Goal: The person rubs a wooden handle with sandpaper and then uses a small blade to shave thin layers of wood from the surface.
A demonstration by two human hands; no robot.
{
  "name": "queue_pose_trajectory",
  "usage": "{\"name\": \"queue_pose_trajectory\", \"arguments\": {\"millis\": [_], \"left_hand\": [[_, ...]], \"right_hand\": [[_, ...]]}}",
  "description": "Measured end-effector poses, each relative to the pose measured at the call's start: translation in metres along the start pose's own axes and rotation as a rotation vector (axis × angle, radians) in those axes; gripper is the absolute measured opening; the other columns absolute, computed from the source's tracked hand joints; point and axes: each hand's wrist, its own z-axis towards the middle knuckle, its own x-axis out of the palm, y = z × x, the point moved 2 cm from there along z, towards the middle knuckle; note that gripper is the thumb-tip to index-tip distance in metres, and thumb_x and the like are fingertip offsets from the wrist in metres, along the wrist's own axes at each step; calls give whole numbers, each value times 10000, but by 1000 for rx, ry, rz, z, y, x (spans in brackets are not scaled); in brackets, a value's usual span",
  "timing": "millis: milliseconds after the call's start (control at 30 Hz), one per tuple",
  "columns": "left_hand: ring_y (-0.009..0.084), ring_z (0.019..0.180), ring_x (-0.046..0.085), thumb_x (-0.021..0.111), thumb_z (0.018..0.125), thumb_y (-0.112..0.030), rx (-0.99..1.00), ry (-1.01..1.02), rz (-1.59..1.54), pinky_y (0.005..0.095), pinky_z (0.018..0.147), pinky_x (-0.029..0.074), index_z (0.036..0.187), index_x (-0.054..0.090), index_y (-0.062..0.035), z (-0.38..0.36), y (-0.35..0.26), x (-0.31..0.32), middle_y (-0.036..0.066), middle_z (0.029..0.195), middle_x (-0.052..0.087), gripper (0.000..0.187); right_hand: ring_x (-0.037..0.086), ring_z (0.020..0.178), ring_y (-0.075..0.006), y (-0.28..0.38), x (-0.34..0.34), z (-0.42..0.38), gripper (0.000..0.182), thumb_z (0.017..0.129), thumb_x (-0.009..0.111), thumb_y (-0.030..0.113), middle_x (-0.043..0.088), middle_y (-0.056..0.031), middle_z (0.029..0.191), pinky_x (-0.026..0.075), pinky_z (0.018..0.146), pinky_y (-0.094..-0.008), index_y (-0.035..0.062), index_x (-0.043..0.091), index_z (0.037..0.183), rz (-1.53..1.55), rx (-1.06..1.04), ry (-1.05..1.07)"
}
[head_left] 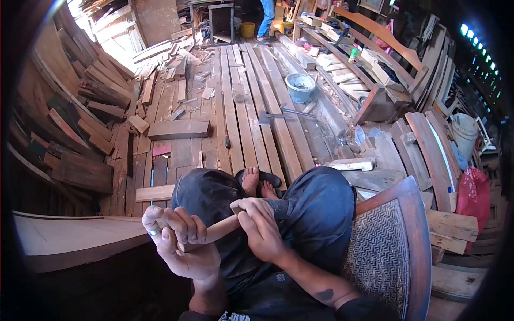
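My left hand (179, 241), with a ring on one finger, is closed around the near end of a smooth, pale wooden piece (222, 228). The piece is held at a slant above my lap. My right hand (262, 230) is wrapped over its other end, pressing what looks like folded sandpaper (239, 210) against the wood. A brown edge of the sheet shows by the fingertips, and a dark grey, rough-looking strip (281, 207) lies just beyond that hand. The far end of the wooden piece is hidden under my fingers.
A woven-backed chair (377, 257) stands close at right, and a pale board (80, 235) at left. An axe-like tool (273, 116), a blue bucket (300, 87) and a wooden block (179, 129) are on the plank floor. Another person's legs (266, 18) appear at the back.
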Motion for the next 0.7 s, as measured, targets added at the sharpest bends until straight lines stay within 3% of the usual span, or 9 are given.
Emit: {"name": "queue_pose_trajectory", "arguments": {"millis": [100,200,267,333,533,700], "left_hand": [[91,622,386,520,1036,-216,-14,-33,23,232,494,370,1315,479,-36,-1,2,4,-2,727,390,334],[90,615,380,524,1037,-224,-14,-71,55,233,487,364,1306,483,-28,0,2,4,-3,715,383,336],[89,609,374,527,1040,-231,-2,-61,83,235,485,359,1291,486,-22,3,0,-1,-1,706,374,329],[89,602,366,531,1044,-238,-7,-23,124,237,485,353,1266,490,-17,3,0,-7,2,699,365,316],[92,571,336,540,1051,-231,-13,-51,163,241,483,336,1183,489,-23,2,2,0,8,698,355,252],[69,562,329,523,1067,-220,-28,-11,158,223,461,329,1181,506,-56,4,1,-5,-13,705,340,201]], "right_hand": [[581,1263,-381,54,-1,0,349,1102,498,292,629,-184,1260,329,1176,-566,47,628,1315,-25,-177,-17],[585,1255,-379,49,-2,6,365,1106,463,267,614,-188,1302,364,1154,-531,23,627,1323,-31,-225,-1],[581,1186,-398,9,3,10,349,1108,509,288,611,-199,1266,414,1072,-503,36,617,1324,-68,-123,-62],[573,1194,-395,5,1,9,338,1109,519,278,613,-194,1261,412,1074,-497,29,619,1314,-59,18,-91],[526,1304,-427,47,-3,2,412,1114,526,324,559,-236,1330,359,1148,-531,27,562,1398,-16,-233,26],[509,1364,-464,26,-7,0,468,1129,502,376,560,-240,1388,304,1230,-583,37,513,1450,-136,-87,110]]}}
